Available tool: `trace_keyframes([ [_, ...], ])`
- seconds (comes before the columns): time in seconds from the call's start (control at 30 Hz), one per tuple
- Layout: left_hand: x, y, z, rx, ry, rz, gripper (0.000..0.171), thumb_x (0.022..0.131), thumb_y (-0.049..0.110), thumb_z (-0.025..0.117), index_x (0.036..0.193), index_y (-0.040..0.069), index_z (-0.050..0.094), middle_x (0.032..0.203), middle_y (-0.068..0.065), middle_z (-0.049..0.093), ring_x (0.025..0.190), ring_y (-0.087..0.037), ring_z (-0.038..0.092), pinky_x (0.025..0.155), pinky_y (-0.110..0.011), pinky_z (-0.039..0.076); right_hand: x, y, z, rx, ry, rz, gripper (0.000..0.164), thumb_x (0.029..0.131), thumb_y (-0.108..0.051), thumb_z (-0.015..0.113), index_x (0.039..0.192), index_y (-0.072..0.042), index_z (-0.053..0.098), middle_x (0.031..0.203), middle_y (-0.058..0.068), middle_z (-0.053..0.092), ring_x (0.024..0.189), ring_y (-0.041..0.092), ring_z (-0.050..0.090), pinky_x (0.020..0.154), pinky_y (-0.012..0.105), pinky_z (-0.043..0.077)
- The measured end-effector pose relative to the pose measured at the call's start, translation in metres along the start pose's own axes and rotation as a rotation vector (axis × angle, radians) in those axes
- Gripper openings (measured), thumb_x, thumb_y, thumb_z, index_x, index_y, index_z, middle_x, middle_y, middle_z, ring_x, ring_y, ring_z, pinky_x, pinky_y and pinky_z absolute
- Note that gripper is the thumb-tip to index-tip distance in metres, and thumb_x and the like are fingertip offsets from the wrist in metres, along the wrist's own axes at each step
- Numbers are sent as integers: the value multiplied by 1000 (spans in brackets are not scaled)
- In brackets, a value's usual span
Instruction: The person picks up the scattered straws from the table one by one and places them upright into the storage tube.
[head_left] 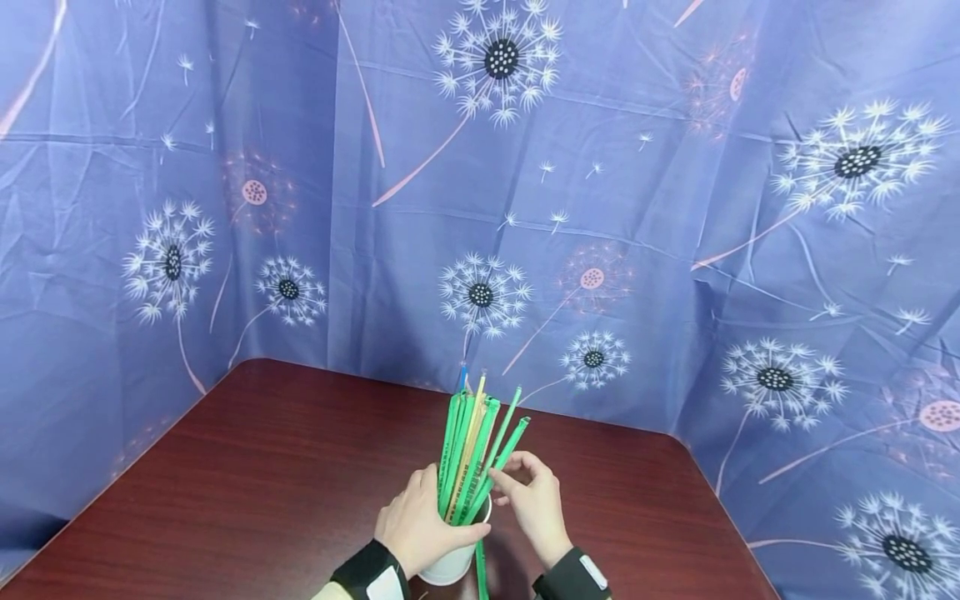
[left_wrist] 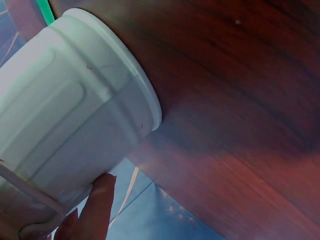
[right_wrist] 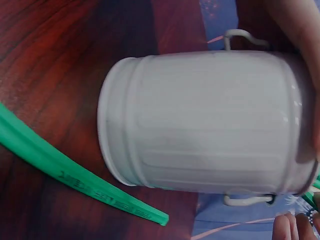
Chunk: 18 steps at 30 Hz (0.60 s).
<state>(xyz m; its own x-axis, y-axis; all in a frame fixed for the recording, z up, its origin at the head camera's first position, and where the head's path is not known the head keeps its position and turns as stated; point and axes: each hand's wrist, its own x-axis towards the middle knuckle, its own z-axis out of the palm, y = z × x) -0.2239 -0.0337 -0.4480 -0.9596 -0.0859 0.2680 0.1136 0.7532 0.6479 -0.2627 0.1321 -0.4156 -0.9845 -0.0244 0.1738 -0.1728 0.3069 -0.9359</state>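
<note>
A white pail-shaped cup (head_left: 448, 570) with small side handles stands on the table, holding several long, thin green sticks (head_left: 453, 450) with black print. A yellow stick (head_left: 475, 423) and a blue tip (head_left: 462, 379) rise among them. My left hand (head_left: 416, 521) grips the cup near its rim, thumb across the front; a finger (left_wrist: 100, 205) lies along its wall in the left wrist view. At the right of the bunch, my right hand (head_left: 536, 500) pinches a leaning green stick (head_left: 512, 443) between thumb and fingers. The right wrist view shows the cup's ribbed side (right_wrist: 210, 120).
One loose green strip (right_wrist: 100, 192) with print lies on the table beside the cup's base. The dark red-brown wooden table (head_left: 300, 467) reaches back to blue dandelion-patterned curtains (head_left: 390, 275) on the left, back and right. A dark band (head_left: 573, 575) wraps the right wrist.
</note>
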Motion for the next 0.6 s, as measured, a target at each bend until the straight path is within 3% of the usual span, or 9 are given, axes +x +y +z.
trace_keyframes([
  [0.17,0,2,1,8,-22,-21,93,57,78,75,121,13,55,102,-2,62,78,-21,63,60,-42,49,-4,5,5,-50,-58,4,25,86,-12,74,103,3,65,93,12,70,77,15,66,61,30,58],
  [0.37,0,3,1,27,-36,-45,99,58,78,74,127,9,53,111,-6,63,79,-22,64,62,-45,50,-6,10,5,-60,-69,-1,31,89,-22,73,109,1,65,96,12,68,80,13,65,60,28,57],
  [0.6,0,4,2,25,-34,-83,105,57,77,76,132,6,51,115,-8,62,85,-24,66,65,-48,52,-2,21,0,49,42,69,54,103,-47,47,117,3,63,92,16,70,70,18,68,60,35,58],
])
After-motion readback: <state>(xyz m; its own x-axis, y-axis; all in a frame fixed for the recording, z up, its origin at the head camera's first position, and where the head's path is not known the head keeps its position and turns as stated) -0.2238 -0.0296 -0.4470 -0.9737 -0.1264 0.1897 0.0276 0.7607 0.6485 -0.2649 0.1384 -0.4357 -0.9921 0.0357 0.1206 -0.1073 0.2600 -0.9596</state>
